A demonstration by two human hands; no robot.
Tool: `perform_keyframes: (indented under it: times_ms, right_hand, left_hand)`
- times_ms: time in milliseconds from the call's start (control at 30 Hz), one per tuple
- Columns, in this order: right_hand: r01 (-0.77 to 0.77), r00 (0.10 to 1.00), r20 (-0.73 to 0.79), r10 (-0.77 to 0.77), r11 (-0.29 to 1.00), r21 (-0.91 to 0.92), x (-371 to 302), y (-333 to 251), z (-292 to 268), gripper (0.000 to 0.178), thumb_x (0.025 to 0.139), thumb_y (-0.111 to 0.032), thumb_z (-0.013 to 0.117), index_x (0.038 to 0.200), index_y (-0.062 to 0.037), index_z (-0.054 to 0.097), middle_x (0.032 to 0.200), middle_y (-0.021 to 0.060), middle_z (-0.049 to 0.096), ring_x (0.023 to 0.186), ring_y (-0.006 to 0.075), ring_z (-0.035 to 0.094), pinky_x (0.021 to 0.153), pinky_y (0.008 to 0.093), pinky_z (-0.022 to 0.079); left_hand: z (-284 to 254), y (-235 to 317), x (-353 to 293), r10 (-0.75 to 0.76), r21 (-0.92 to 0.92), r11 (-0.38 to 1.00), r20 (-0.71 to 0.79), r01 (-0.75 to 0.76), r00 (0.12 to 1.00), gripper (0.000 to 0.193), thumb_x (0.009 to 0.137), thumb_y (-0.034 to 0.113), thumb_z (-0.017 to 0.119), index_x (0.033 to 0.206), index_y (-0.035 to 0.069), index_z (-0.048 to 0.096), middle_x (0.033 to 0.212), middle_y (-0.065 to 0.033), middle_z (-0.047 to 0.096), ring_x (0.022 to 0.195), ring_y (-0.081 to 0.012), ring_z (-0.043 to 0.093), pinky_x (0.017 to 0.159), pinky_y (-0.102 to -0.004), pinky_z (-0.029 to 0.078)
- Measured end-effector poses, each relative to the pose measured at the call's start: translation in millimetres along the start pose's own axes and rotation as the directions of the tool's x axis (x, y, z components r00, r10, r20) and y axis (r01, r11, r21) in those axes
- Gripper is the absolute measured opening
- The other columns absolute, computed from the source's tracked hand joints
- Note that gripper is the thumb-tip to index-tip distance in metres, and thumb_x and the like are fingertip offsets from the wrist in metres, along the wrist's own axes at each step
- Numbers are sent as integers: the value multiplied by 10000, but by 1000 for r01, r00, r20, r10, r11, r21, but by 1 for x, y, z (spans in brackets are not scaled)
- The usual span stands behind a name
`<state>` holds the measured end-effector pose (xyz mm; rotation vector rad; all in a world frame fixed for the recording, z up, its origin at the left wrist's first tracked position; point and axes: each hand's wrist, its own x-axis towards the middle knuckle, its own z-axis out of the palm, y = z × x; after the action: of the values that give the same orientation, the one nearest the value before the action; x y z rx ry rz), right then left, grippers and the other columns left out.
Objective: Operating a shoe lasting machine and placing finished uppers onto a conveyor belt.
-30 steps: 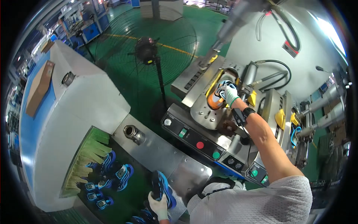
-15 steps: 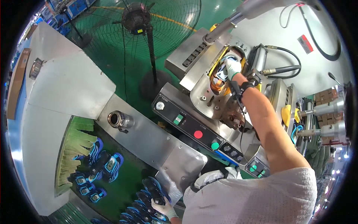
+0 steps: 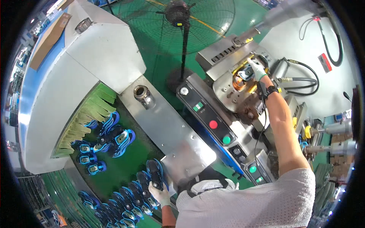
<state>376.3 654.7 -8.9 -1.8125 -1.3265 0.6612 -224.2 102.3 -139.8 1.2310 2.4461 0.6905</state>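
My left hand (image 3: 159,193), in a white glove, grips a black shoe with blue edging (image 3: 154,173) at the near end of a row of similar shoes. Further up and to the right, my right hand (image 3: 258,70), also gloved, reaches into the press. Its fingers rest at a blue and white shoe (image 3: 246,73) seated in the machine's cavity. An orange part (image 3: 238,83) shows just below that shoe. My right fingertips are partly hidden, so I cannot tell whether they grip it.
More shoes (image 3: 123,140) lie on the green belt by a fringed green curtain (image 3: 87,117). A metal cup (image 3: 144,97) stands on the steel ledge (image 3: 163,117). The press panel (image 3: 205,114) has red and green buttons. Beyond stands a large fan (image 3: 177,13); a cable hangs from my right wrist.
The whole view has shifted, so the machine, ledge and belt appear further right or higher. My left hand stays on the black shoe; my right hand stays at the shoe in the press.
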Motion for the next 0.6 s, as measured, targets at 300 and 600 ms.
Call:
perform_keyframes:
  times_ms: [300, 600]
  right_hand:
    - [301, 948, 4, -317, 898, -322, -379, -171, 111, 876, 887, -230, 698, 1548, 58, 200, 1584, 271, 284, 1490, 330, 278, 1220, 449, 202]
    - [396, 918, 314, -242, 529, -751, -442, -42, 139, 834, 817, -241, 769, 1511, -13, 366, 1588, 328, 214, 1472, 456, 244, 1207, 513, 223]
  left_hand:
    - [-15, -13, 3, 25, -32, 999, -15, -26, 1000, 704, 758, 142, 805, 1349, -40, 469, 1239, -223, 530, 1163, -389, 534, 1028, -464, 429]
    - [-87, -41, 78, 196, -648, 758, 340, 79, 920, 780, 816, 211, 814, 1429, -39, 402, 1393, -221, 450, 1265, -334, 519, 1062, -400, 462]
